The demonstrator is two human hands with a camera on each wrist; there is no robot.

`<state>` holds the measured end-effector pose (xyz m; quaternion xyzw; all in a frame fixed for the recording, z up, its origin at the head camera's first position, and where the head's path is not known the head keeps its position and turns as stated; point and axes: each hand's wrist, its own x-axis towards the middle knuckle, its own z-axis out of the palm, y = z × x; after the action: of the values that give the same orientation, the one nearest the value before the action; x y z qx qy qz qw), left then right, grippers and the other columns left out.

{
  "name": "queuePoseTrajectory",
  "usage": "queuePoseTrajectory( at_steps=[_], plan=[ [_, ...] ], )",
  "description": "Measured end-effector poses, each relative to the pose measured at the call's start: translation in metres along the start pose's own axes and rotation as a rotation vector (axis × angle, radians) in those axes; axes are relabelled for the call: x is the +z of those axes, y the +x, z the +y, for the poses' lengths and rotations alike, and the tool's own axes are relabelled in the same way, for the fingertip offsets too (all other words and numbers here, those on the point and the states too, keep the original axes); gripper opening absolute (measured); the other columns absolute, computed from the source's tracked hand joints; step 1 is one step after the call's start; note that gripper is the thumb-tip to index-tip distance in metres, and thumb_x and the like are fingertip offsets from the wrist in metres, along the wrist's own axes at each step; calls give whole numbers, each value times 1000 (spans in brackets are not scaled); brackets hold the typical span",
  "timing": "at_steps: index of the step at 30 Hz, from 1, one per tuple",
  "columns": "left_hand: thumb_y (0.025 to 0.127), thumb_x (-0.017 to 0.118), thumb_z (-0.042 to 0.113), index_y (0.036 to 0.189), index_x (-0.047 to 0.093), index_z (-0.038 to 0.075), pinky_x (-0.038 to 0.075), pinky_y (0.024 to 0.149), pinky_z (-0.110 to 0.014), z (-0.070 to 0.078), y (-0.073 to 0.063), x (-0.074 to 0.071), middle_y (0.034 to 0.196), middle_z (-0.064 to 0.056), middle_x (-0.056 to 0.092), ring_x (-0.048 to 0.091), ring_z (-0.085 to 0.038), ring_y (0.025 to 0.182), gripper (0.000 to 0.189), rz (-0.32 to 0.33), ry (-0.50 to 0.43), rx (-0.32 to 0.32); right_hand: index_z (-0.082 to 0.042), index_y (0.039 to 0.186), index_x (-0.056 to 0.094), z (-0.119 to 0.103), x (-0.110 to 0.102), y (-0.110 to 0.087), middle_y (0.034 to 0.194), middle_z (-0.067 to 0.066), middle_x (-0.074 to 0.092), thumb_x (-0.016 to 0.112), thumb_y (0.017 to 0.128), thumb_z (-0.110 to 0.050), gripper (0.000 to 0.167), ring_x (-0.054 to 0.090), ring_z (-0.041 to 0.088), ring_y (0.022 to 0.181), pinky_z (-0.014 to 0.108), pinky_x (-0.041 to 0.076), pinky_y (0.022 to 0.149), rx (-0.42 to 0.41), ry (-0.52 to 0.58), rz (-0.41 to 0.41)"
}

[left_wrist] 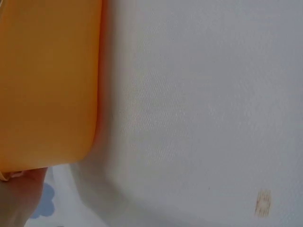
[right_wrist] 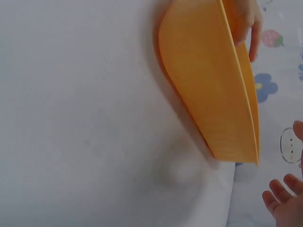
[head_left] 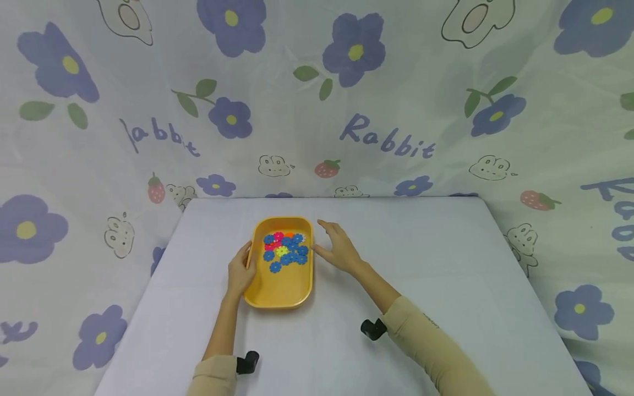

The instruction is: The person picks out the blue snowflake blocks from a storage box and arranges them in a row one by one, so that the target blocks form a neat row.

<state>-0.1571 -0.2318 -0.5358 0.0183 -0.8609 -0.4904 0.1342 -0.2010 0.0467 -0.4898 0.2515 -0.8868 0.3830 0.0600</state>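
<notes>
A yellow-orange plastic tray (head_left: 279, 289) with rounded corners stands on the white table, left of the middle. Inside it lie several small flower-shaped discs (head_left: 282, 251), mostly blue, with some pink, orange and yellow ones. My left hand (head_left: 241, 270) grips the tray's left rim, with the thumb inside; in the left wrist view that hand (left_wrist: 23, 194) is partly hidden by the tray wall (left_wrist: 47, 94). Beside the right rim is my right hand (head_left: 342, 250), fingers spread and holding nothing. The right wrist view shows that hand (right_wrist: 286, 205) apart from the tray (right_wrist: 203, 80).
The white tabletop (head_left: 421, 258) extends to the right of the tray and in front of it. A patterned cloth (head_left: 297, 132) with flowers and rabbits hangs behind and at both sides. Black wrist mounts (head_left: 373, 329) stick out from both sleeves.
</notes>
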Motion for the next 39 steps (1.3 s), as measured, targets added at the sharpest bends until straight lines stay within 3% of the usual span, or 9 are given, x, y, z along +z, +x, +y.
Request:
queuePoseTrajectory(
  at_steps=[7, 11, 15, 20, 24, 28, 31, 34, 39],
  plan=[
    [87, 51, -10, 136, 42, -9, 47, 93, -48, 1, -2, 0, 127, -33, 50, 53, -43, 115, 49, -19, -118, -68, 2, 135, 45, -8, 30, 6, 125, 18, 55, 70, 86, -27, 62, 55, 31, 111, 39, 51, 93, 2, 83, -66],
    [90, 52, -8, 137, 42, -8, 49, 92, -23, 2, -3, -1, 134, -29, 46, 47, -40, 123, 48, -11, -266, -146, 3, 130, 50, -11, 40, 12, 117, 19, 59, 73, 83, -26, 60, 59, 33, 104, 36, 53, 88, -55, 104, -124],
    [91, 54, -4, 137, 45, -4, 46, 80, -4, 0, -4, -2, 135, -27, 47, 48, -37, 123, 47, 6, -354, -241, 4, 127, 52, -19, 47, 21, 118, 22, 59, 75, 81, -21, 58, 62, 33, 99, 35, 56, 83, -50, 140, -194],
    [90, 56, -1, 135, 49, 0, 49, 79, -7, -2, -5, -3, 133, -23, 50, 51, -31, 121, 46, 44, -400, -318, 2, 130, 52, -30, 61, 36, 120, 19, 59, 75, 81, -21, 58, 61, 27, 100, 29, 54, 84, 81, 97, -284],
    [89, 58, -2, 133, 50, -1, 50, 81, -10, -3, -5, -4, 132, -23, 51, 58, -16, 113, 45, 69, -428, -330, -2, 130, 53, -39, 74, 49, 121, 12, 61, 74, 82, -23, 56, 58, 24, 108, 29, 49, 94, 151, -5, -332],
    [88, 61, -1, 130, 53, -3, 50, 80, -11, -3, -5, -3, 130, -24, 52, 61, 2, 97, 43, 102, -465, -349, -5, 132, 53, -41, 89, 57, 124, 10, 60, 73, 84, -22, 55, 55, 23, 114, 32, 44, 101, 214, -14, -362],
    [87, 63, 0, 129, 54, -2, 51, 80, -12, -2, -6, -2, 130, -24, 52, 61, 5, 92, 43, 114, -482, -364, -8, 132, 53, -40, 100, 59, 127, 8, 58, 74, 83, -25, 56, 53, 22, 117, 34, 43, 102, 270, -48, -385],
    [87, 64, 1, 129, 55, -1, 52, 81, -14, -1, -7, -1, 131, -22, 52, 61, 6, 91, 43, 109, -484, -372, -11, 131, 56, -38, 108, 58, 129, 8, 56, 76, 80, -29, 57, 50, 23, 119, 36, 42, 104, 287, -130, -401],
    [88, 64, 3, 129, 56, 1, 52, 82, -15, -1, -8, -2, 132, -19, 53, 60, 8, 91, 42, 111, -468, -368, -12, 125, 61, -38, 116, 54, 125, 7, 57, 77, 78, -32, 54, 49, 24, 120, 36, 42, 103, 223, -223, -408]
  ],
)
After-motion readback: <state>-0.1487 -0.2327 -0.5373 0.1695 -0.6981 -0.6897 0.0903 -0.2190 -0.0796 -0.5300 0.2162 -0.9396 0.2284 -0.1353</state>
